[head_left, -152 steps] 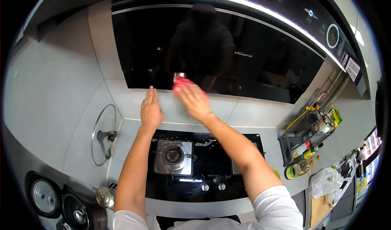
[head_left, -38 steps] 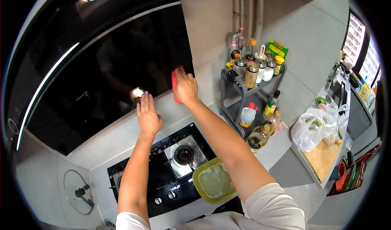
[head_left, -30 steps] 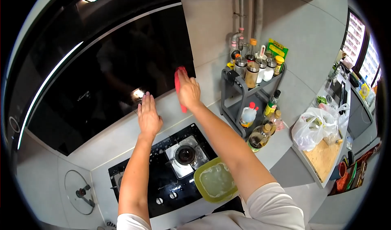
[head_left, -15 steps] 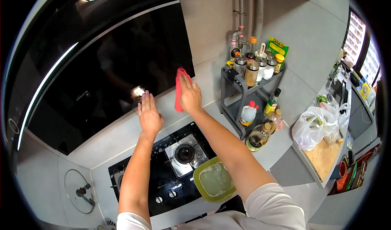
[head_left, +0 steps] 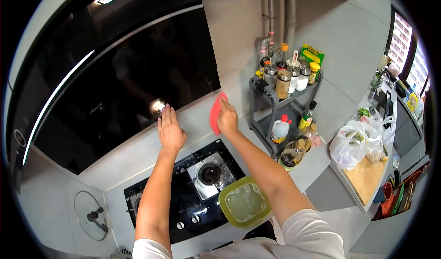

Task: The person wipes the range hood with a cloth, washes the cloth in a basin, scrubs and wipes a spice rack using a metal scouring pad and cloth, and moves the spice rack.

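Observation:
My right hand [head_left: 228, 119] is closed on a red cleaning cloth [head_left: 216, 114], to the right of the lower corner of the black glass range hood panel [head_left: 133, 75]. Fingers stretched out, my left hand [head_left: 172, 131] lies near the panel's lower edge and holds nothing. Below my hands is the black gas stove [head_left: 188, 204], its top spotted with wet-looking marks. A green basin [head_left: 246, 203] of cloudy, sudsy water stands on the stove's right side, beside my right forearm.
A grey two-tier rack [head_left: 272, 104] with seasoning jars stands to the right. Several bottles [head_left: 291, 156] are on the counter before it. Farther right, a white plastic bag [head_left: 351, 144] sits by a wooden board [head_left: 367, 178]. A glass lid [head_left: 90, 215] is at the lower left.
My right hand has moved right and slightly down with the red cloth, from the panel's corner to beside it. My left hand has hardly shifted.

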The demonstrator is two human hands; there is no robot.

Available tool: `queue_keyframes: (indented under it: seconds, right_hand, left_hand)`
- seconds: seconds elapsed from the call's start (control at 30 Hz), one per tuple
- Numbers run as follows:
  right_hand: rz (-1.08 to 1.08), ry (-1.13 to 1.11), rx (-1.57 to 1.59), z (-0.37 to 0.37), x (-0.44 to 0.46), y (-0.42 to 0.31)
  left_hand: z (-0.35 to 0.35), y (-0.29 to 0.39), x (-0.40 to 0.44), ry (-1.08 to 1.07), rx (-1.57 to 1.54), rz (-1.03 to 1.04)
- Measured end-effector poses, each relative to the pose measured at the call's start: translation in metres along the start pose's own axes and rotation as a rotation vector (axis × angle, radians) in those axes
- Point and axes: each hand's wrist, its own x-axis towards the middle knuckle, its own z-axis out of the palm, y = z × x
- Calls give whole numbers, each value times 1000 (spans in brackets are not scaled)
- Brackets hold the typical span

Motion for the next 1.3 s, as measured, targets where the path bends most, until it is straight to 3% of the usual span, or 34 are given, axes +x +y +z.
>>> queue_keyframes:
  seconds: [0.07, 0.13, 0.27, 0.37, 0.47, 0.6, 0.73, 0.8, 0.9, 0.93, 1.0, 1.07, 1.13, 1.27, 1.3]
  right_hand:
    - [50, 13, 55, -1, 4, 1]
    - [165, 183, 280, -12, 17, -16]
    - [185, 349, 388, -24, 77, -62]
    - [75, 493, 354, -10, 113, -73]
    - [60, 489, 280, 32, 80, -27]
    - [138, 399, 323, 10, 88, -36]
    - [75, 412, 398, -2, 108, -48]
    - [45, 388, 280, 6, 90, -33]
    - [186, 188, 269, 8, 57, -5]
    - [182, 188, 267, 6, 52, -2]
    - [506, 143, 370, 4, 51, 0]
    - [537, 191, 471, 19, 59, 7]
    - [837, 220, 1131, 19, 66, -13]
    - [946, 104, 1043, 49, 60, -36]
    - [967, -61, 1127, 44, 56, -41]
  left_hand:
    - [-3, 0, -2, -25, -32, -21]
    - [1, -1, -2, -31, -8, -29]
    - [0, -3, 0, -25, -13, -16]
    - [-2, -2, 1, -21, -7, -5]
    - [1, -4, -3, -14, -9, 7]
    - [2, -7, -2, 28, -24, 50]
    - [7, -5, -8, 16, -32, 32]
    - [7, -6, -2, 30, -24, 28]
    - [7, -6, -5, 31, -9, 37]
    - [7, -7, -6, 35, -11, 37]
    - [6, -10, -5, 18, -18, 34]
    - [3, -13, -5, 19, -24, 44]
    - [2, -17, -12, 3, -31, 49]
    - [-9, -21, -12, -2, -60, 72]
    - [-11, -22, -13, -13, -76, 76]
